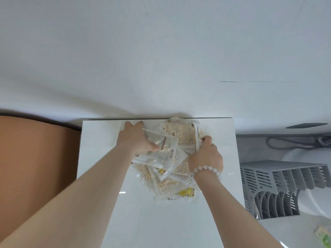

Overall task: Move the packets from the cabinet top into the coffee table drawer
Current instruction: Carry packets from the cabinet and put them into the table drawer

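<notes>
The packets (168,158) lie heaped at frame centre on the cabinet top (100,140), bracketed by both hands: the left hand (136,138) grips the pile's left edge, the right hand (206,154) pinches its right.

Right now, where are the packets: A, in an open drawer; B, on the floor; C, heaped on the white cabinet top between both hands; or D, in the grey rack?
C: the packets lie in a loose pile on the white cabinet top, with the left hand gripping them from one side and the right hand from the other; the grey rack stands apart to the right.
</notes>
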